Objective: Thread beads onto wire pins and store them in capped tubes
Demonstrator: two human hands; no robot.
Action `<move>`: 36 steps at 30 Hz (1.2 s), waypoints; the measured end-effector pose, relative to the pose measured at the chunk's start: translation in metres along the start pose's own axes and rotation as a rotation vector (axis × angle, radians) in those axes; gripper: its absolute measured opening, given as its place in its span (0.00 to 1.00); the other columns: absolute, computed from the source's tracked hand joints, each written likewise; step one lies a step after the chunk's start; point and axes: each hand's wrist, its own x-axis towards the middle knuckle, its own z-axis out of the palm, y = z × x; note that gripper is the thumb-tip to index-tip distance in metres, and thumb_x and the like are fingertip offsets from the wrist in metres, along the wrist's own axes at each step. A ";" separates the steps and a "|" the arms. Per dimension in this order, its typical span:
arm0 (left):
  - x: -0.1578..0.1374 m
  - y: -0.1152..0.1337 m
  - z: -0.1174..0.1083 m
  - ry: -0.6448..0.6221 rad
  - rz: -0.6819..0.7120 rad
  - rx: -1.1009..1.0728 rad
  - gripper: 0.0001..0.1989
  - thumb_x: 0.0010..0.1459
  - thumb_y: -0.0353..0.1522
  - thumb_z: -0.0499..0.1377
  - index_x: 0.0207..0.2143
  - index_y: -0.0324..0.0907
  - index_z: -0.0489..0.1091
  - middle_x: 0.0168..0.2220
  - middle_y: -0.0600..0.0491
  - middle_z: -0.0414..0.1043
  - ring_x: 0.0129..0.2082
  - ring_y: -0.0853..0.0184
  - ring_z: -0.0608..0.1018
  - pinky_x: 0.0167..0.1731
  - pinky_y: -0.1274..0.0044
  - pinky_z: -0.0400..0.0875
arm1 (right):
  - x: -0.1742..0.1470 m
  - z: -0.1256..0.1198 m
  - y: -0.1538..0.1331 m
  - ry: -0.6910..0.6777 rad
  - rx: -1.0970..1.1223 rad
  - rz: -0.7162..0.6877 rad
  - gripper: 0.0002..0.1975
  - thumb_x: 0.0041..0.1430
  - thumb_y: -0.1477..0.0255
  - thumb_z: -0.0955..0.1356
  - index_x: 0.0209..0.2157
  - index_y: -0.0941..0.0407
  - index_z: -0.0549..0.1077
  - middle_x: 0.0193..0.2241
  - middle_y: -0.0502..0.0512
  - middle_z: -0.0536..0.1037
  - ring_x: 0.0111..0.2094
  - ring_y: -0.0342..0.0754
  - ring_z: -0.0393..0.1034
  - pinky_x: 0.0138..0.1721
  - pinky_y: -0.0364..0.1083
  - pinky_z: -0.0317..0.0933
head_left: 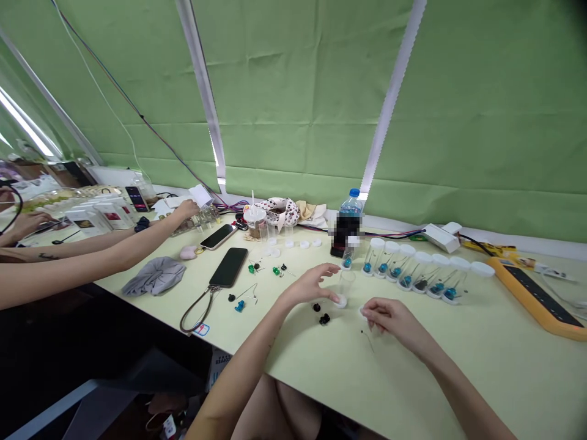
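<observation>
My left hand point(312, 285) curves beside a clear tube point(347, 281) with a white base point(340, 302). Its fingers are apart, the thumb at the base and the fingertips near the upper part; whether they press on it is unclear. Pinched in my right hand point(389, 319) is a small white cap point(362, 310), partly hidden by the fingers. A thin wire piece point(367, 340) lies just below that hand. Black small parts point(324, 319) rest near my left wrist. To the right stands a row of white-capped tubes point(406, 269), mostly with blue parts inside.
Green parts point(276, 271) and a blue part point(239, 305) lie left of my hands, near a phone point(228, 267). Behind stand a drink cup point(254, 220) and a bottle point(351, 211). An orange power strip point(536, 296) is at right. Another person's hand point(187, 209) works at left.
</observation>
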 end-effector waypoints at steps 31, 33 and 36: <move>-0.022 -0.010 -0.014 -0.286 0.018 0.426 0.16 0.44 0.39 0.65 0.38 0.46 0.74 0.41 0.50 0.64 0.48 0.59 0.64 0.49 0.72 0.58 | -0.007 0.038 -0.004 -0.039 -0.977 -0.166 0.05 0.59 0.72 0.62 0.28 0.54 0.64 0.28 0.51 0.73 0.29 0.49 0.69 0.27 0.44 0.53; -0.021 -0.014 -0.009 -0.281 0.027 0.459 0.18 0.40 0.41 0.67 0.36 0.46 0.75 0.42 0.50 0.63 0.50 0.57 0.61 0.50 0.71 0.57 | -0.009 0.035 -0.002 -0.073 -0.973 -0.157 0.04 0.58 0.72 0.62 0.29 0.54 0.64 0.28 0.51 0.74 0.29 0.48 0.69 0.26 0.43 0.51; -0.019 -0.021 -0.001 -0.270 0.062 0.482 0.19 0.38 0.43 0.68 0.34 0.47 0.75 0.43 0.50 0.62 0.51 0.57 0.59 0.50 0.71 0.55 | -0.011 0.032 0.004 -0.107 -0.985 -0.196 0.06 0.60 0.75 0.59 0.30 0.54 0.65 0.28 0.51 0.73 0.28 0.48 0.69 0.25 0.43 0.50</move>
